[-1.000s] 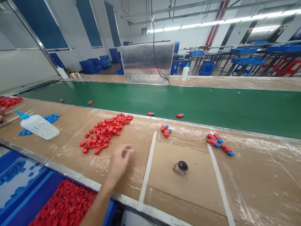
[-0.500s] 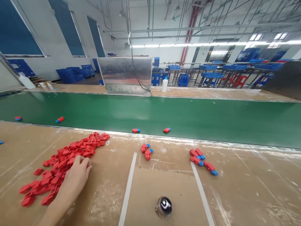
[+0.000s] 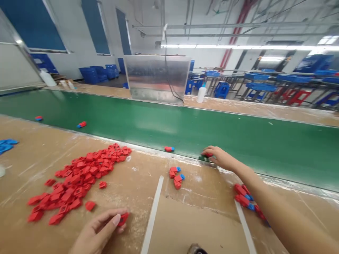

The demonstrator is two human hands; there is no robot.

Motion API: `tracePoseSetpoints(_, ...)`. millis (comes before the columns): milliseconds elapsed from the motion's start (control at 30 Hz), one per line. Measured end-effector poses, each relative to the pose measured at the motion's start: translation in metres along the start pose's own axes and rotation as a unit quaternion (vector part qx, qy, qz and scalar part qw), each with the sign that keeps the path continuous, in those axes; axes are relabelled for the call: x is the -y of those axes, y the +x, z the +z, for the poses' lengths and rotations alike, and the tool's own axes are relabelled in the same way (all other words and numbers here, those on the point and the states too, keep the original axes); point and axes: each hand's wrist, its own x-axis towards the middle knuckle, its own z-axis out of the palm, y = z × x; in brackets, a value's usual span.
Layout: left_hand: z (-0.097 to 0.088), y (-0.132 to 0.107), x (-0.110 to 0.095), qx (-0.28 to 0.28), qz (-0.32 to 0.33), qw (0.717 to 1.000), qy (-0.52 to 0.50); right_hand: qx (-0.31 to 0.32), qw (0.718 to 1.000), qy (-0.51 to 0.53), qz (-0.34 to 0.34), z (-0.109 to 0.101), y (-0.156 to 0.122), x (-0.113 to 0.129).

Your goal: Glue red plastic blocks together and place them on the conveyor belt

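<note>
My left hand (image 3: 102, 229) is closed on a small red plastic piece (image 3: 123, 219), held between thumb and fingers above the brown work surface. To its left lies a heap of similar red pieces (image 3: 87, 168), with two loose ones beside it. My right hand (image 3: 218, 157) reaches to the near edge of the green belt, fingers closed round a red plastic part (image 3: 208, 154), mostly hidden by them. Joined red-and-blue parts (image 3: 178, 181) lie on the table in front of me, and more red-and-blue parts (image 3: 242, 197) lie partly behind my right forearm.
The green conveyor belt (image 3: 159, 123) crosses ahead, carrying a few red-and-blue parts (image 3: 169, 149). Blue pieces (image 3: 7, 144) lie at far left. A dark round object (image 3: 197, 249) sits at the bottom edge between two pale tape strips. A white bottle (image 3: 201, 94) stands beyond the belt.
My left hand has left the heap and moved right with a red piece. My right hand has come into view at the belt, on a red part. The view has shifted.
</note>
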Motion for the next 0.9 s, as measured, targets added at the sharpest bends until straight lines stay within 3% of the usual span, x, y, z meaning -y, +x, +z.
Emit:
tracePoseSetpoints(67,-0.005,-0.011,0.004,0.028,-0.023,0.997,-0.063,-0.003,1.0,-0.002,0.028,0.011,0.016,-0.003)
tracePoseSetpoints(167,-0.011,-0.022,0.009,0.081,-0.03,0.989,-0.116,-0.032,0.996,-0.001,0.078,0.014,0.007,-0.007)
tracePoseSetpoints(300,-0.008,-0.03,0.017,0.11,-0.011,0.984,-0.138,-0.082,0.988,0.022,0.128,-0.006,-0.045,0.008)
tracePoseSetpoints(433,0.003,-0.034,0.025,0.146,0.03,0.978,-0.147,-0.103,0.981,0.036,0.161,-0.021,-0.115,0.053)
tracePoseSetpoints(567,0.005,-0.03,0.023,0.14,0.128,0.982,-0.023,-0.076,0.97,0.141,0.182,-0.01,-0.193,0.096)
tracePoseSetpoints(700,-0.003,-0.023,0.016,0.125,0.201,0.961,0.141,0.016,0.952,0.243,0.187,0.004,-0.261,0.12)
tracePoseSetpoints(800,-0.007,-0.024,0.014,0.119,0.228,0.944,0.208,0.048,0.926,0.314,0.204,0.008,-0.291,0.128)
tracePoseSetpoints(900,0.001,-0.033,0.018,0.102,0.256,0.939,0.205,0.018,0.902,0.362,0.237,0.012,-0.303,0.132)
